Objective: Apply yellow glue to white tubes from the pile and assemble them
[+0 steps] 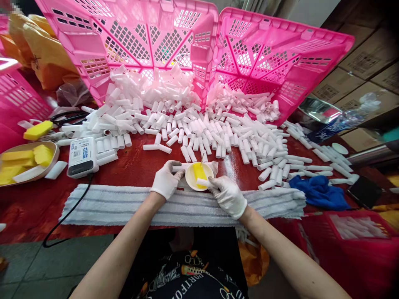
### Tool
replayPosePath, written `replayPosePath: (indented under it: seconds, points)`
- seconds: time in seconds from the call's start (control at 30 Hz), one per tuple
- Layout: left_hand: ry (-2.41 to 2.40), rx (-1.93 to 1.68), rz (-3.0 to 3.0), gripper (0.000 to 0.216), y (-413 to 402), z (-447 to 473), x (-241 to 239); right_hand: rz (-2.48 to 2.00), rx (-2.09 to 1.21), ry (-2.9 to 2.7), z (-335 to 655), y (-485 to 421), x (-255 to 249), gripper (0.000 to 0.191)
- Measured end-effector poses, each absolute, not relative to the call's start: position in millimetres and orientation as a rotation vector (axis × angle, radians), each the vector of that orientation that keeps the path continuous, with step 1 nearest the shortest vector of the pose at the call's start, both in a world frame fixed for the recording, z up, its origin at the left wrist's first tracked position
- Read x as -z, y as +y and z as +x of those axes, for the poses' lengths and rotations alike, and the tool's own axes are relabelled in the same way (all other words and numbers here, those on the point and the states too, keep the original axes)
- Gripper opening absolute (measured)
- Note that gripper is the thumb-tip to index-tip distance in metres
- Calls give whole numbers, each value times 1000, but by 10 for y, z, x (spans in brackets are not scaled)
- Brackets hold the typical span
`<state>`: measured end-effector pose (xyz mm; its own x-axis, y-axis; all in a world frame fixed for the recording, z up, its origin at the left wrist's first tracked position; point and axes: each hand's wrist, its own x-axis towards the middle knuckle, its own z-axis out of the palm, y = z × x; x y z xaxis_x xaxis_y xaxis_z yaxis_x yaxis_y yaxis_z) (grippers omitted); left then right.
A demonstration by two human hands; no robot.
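Note:
A small white bowl (pixel 190 181) with a yellow sponge block (pixel 198 170) in it sits at the table's front, between my gloved hands. My right hand (pixel 230 196) pinches a short white tube (pixel 203 182) at the bowl's right side, its free end against the yellow block. To the left of the bowl, my left hand (pixel 166 180) has its fingers curled at another white tube (pixel 181 167), which runs behind the bowl. The fingers partly hide that tube. A thin dark stick rises from the sponge block.
Two tilted pink crates (pixel 204 54) spill a heap of white tubes (pixel 193 128) across the red table. A striped towel (pixel 124 205) lies along the front edge. At left are a white device (pixel 82 157) with a cable and a dish (pixel 55 155) of yellow sponges; at right, a blue cloth (pixel 319 192).

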<state>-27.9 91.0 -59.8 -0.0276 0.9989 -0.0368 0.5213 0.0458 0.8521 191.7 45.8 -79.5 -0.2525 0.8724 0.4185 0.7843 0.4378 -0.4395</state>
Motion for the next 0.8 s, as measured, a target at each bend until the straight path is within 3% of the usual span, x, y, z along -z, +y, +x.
replayPosePath:
  seconds: [0.3,0.43,0.6,0.8]
  points:
    - [1514,-1003,1374,36,951,-342,665,-1413,-375,-1975,1875,389,683,23]
    - [1304,-1188,1199,39,800,-355,559,-1380,-759,-1493,1857,272,517,26]
    - [1093,-1142,1105,42,536,-228,328,-1274,-1252,-1067,1801,303,344,37]
    - [1078,-991,1216,42,362,-107,179,-1405,-1145,-1234,1765,325,216,38]
